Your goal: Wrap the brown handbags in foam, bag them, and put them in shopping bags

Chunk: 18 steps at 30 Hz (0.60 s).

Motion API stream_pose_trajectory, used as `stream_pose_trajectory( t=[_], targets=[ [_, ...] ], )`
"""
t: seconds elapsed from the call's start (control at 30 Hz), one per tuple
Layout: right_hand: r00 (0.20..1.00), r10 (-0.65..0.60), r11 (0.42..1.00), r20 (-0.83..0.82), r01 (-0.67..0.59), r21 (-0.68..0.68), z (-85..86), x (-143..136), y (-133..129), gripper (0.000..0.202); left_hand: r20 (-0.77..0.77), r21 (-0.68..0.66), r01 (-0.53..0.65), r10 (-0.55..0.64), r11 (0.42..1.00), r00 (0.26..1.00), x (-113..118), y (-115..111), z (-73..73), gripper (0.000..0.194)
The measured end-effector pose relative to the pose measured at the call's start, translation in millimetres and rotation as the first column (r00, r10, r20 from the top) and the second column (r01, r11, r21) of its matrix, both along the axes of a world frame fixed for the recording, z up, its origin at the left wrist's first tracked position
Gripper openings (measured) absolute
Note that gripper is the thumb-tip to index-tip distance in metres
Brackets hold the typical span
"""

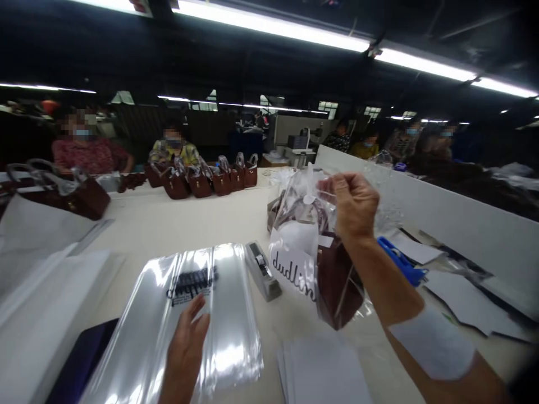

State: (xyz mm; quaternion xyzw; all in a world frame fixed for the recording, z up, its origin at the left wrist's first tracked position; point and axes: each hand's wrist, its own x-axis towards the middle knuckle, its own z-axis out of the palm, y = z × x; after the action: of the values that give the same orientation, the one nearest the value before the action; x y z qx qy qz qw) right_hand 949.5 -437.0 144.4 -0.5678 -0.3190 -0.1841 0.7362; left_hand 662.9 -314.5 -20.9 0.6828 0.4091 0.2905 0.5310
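Note:
My right hand (357,206) is closed on the top of a clear plastic bag (290,261), holding it up over the table. Inside it hangs a dark brown handbag (337,280), and mirrored black lettering shows on the plastic. Below and to the left, my left hand (187,345) has its fingers stretched out, with nothing in them. It is over a stack of flat clear plastic bags (229,314) with black print; whether it touches them I cannot tell. A tape dispenser (263,269) stands between the stack and the held bag.
White sheets (322,370) lie at the front. A blue tape gun (402,262) rests at the right, near a low white partition (442,207). Brown handbags (200,184) line the far side, where masked people sit. A dark flat object (82,362) lies front left.

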Motion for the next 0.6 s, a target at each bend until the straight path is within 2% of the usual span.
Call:
stream_pose_trajectory(
  t=[0.07,0.13,0.2,0.27,0.33,0.4,0.5,0.6],
  targets=[
    [0.988,0.151,0.989,-0.022,-0.151,0.008,24.5,-23,-10,0.016,0.089,-0.077,0.113,-0.107,0.991,0.99,26,5,15.1,0.058],
    [0.967,0.247,0.967,-0.057,-0.25,-0.046,40.2,-48,-17,0.014,0.206,-0.11,0.208,-0.183,0.972,0.961,46,14,29.6,0.071],
    [0.943,0.322,0.939,-0.089,-0.33,-0.095,45.3,-71,-17,0.013,0.326,-0.177,0.313,-0.245,0.933,0.913,56,24,39.7,0.084],
    [0.911,0.395,0.904,-0.116,-0.408,-0.126,41.1,-91,-8,0.012,0.436,-0.277,0.436,-0.293,0.856,0.851,55,38,43.3,0.091],
    [0.872,0.464,0.863,-0.158,-0.485,-0.143,31.1,-108,7,0.013,0.522,-0.365,0.524,-0.296,0.77,0.8,44,55,40.2,0.092],
    [0.823,0.526,0.816,-0.214,-0.559,-0.146,19.7,-126,26,0.015,0.562,-0.423,0.534,-0.251,0.732,0.788,27,77,32.1,0.089],
    [0.756,0.594,0.76,-0.276,-0.64,-0.117,5.3,-157,44,0.015,0.551,-0.467,0.45,-0.148,0.762,0.821,-10,110,16.2,0.086],
    [0.738,0.621,0.744,-0.264,-0.661,-0.098,-13.0,-185,41,0.011,0.543,-0.479,0.365,-0.057,0.798,0.838,-51,132,0.6,0.081]
  ],
)
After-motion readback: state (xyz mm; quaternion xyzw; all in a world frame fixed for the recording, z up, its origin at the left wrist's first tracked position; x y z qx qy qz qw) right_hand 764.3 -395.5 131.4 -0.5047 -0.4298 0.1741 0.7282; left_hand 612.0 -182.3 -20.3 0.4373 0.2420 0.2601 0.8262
